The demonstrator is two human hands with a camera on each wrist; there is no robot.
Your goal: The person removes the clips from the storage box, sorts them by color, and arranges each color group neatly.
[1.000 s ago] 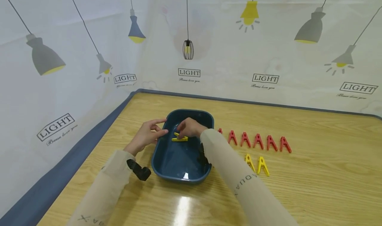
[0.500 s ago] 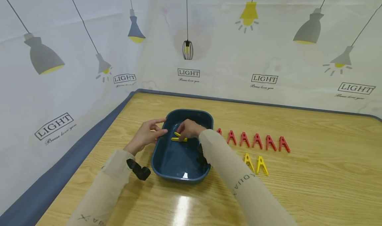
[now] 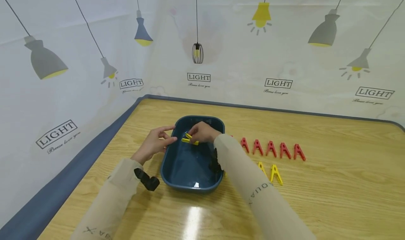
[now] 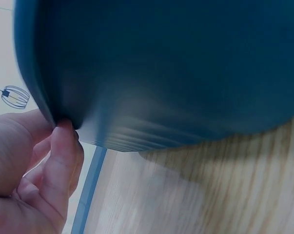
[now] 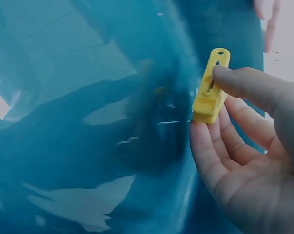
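A deep blue plastic basin [image 3: 190, 166] rests on the wooden table. At its left side my left hand [image 3: 155, 144] pinches the rim, fingertips on the basin wall [image 4: 161, 63] in the left wrist view. Inside, towards the far end, my right hand [image 3: 204, 132] holds a yellow clothespin [image 3: 187, 141] over the basin floor. The right wrist view has this yellow clothespin [image 5: 210, 97] between thumb and fingers, the thumb pressing on its upper face. In the head view the fingers partly hide it.
Right of the basin, a row of red clothespins [image 3: 257, 147] lies on the table [image 3: 341, 169]. Nearer are yellow clothespins [image 3: 276, 175], partly behind the right sleeve [image 3: 253, 183]. A lamp-printed backdrop [image 3: 234, 57] borders the table's far and left sides.
My right hand has moved slightly up and away from me with the yellow clothespin, its sleeve shifting a little right. The left hand stays at the rim.
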